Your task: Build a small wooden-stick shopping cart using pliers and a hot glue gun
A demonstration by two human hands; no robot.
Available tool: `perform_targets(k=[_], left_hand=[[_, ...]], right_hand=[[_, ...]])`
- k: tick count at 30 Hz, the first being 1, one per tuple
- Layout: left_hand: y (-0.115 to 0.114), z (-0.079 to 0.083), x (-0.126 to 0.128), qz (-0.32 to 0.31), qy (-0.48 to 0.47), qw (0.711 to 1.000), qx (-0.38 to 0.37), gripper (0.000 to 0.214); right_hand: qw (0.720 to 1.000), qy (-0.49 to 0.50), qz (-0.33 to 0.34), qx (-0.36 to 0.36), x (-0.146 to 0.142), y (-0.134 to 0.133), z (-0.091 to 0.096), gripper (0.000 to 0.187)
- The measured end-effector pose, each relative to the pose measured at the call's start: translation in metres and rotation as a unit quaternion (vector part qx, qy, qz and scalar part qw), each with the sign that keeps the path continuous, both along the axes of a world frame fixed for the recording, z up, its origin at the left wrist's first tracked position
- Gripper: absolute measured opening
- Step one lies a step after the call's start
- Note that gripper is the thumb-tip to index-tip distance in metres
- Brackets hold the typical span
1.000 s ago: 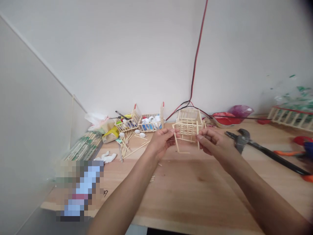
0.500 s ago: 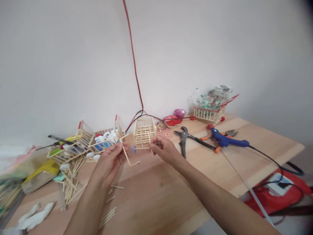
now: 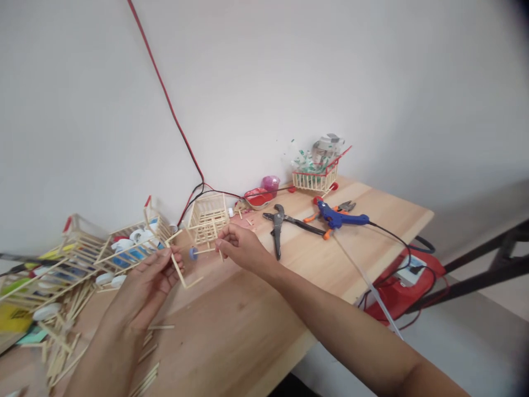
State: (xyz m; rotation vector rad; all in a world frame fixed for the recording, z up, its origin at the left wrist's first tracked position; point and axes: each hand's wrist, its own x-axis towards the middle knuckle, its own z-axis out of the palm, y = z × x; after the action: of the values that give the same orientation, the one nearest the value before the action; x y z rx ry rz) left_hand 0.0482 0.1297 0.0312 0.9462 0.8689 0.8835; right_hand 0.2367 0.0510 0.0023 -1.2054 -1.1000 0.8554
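- Nearest, at left, loose sticks (image 3: pixel 145 381) lie on the wooden table (image 3: pixel 231 331).
- Beyond them the left hand (image 3: pixel 152 280) pinches a bent stick piece (image 3: pixel 178 270) between thumb and fingers; the piece juts out to the right of the fingertips, its lower arm pointing right.
- To the right and a bit farther, the right hand (image 3: pixel 244 249) has thumb and fingers closed on a short upright stick (image 3: pixel 215 227), which stands at the fingertips, on their left.
- Just behind both hands sits a small stick basket (image 3: pixel 202 225); a blue disc (image 3: pixel 193 253) is near its lower left.
- Right of the right hand lie dark pliers (image 3: pixel 278 231), then a blue glue gun (image 3: pixel 336 216).
- Farthest, by the wall, stands a red-trimmed cart (image 3: pixel 313 181).
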Motion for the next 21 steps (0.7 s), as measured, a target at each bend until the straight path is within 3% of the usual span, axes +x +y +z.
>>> perform_targets(k=[21], left_hand=[[-0.0044, 0.0020, 0.0052, -0.017, 0.001, 1.000, 0.014, 0.017]], right_hand=[[0.999, 0.014, 0.021, 0.024, 0.0005, -0.0007, 0.0015, 0.006]])
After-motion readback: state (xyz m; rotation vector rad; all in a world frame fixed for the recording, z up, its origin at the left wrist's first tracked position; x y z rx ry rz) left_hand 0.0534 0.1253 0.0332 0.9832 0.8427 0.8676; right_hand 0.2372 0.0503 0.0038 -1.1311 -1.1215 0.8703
